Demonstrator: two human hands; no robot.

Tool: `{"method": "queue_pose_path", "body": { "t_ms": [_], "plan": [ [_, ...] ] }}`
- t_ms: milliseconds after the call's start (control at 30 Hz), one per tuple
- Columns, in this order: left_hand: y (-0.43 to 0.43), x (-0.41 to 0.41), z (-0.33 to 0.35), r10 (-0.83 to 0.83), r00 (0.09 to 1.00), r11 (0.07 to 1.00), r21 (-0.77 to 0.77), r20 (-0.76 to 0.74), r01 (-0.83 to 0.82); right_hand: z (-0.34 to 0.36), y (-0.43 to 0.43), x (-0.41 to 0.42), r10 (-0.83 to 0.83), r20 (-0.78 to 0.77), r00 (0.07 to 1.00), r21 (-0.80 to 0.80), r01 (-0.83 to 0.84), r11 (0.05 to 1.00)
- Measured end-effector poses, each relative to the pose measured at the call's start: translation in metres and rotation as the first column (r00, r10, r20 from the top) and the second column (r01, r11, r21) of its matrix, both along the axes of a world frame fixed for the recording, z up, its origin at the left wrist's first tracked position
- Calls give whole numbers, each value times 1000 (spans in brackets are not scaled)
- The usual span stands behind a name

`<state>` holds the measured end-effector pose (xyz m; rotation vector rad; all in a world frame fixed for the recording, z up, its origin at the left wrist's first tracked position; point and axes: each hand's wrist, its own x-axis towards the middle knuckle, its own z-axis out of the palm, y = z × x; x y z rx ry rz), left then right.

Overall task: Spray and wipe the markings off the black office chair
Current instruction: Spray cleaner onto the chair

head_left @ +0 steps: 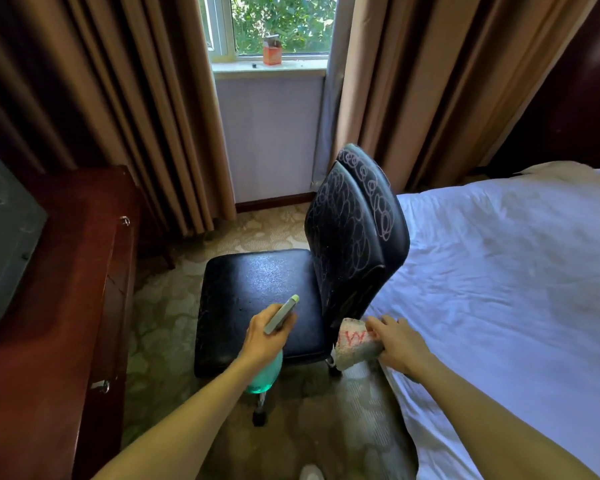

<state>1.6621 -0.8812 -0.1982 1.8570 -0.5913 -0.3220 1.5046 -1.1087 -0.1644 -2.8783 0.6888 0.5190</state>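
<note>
The black office chair (257, 292) stands in the middle of the head view, between a cabinet and a bed. Its backrest (354, 230) is covered with pale scribbled loops; the seat looks wet and speckled. My left hand (265, 336) grips a spray bottle (281, 315) with a pale green head and a teal body, held over the seat's front edge, nozzle toward the backrest. My right hand (399, 341) holds a white cloth (355, 342) with red marks, at the bed's edge just right of the seat.
A white bed (516, 289) fills the right side, close against the chair. A dark red wooden cabinet (59, 341) with a screen on it runs along the left. Brown curtains frame a window sill (267, 67) carrying an orange box. Patterned carpet (174, 327) lies around the chair.
</note>
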Motion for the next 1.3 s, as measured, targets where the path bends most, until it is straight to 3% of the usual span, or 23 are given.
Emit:
{"method": "queue_pose_path", "body": {
  "t_ms": [100, 333, 667, 1000, 1300],
  "plan": [
    [-23, 12, 24, 13, 999, 996, -93, 48, -8, 5, -8, -3, -22, 12, 1000, -32, 23, 999],
    [-64, 35, 74, 136, 990, 986, -106, 31, -132, 13, -22, -2, -32, 32, 999, -54, 34, 998],
    [-42, 52, 77, 279, 958, 950, -165, 67, -265, 18, -29, 19, 32, 73, 997, -56, -27, 998],
    [42, 51, 60, 497, 863, 856, -216, 89, -470, 20, 23, 97, 281, 79, 957, -69, -276, 959],
    [138, 45, 42, 710, 699, 701, -182, 90, -689, 14, 114, 168, 557, 63, 828, -49, -555, 831]
  ]
}}
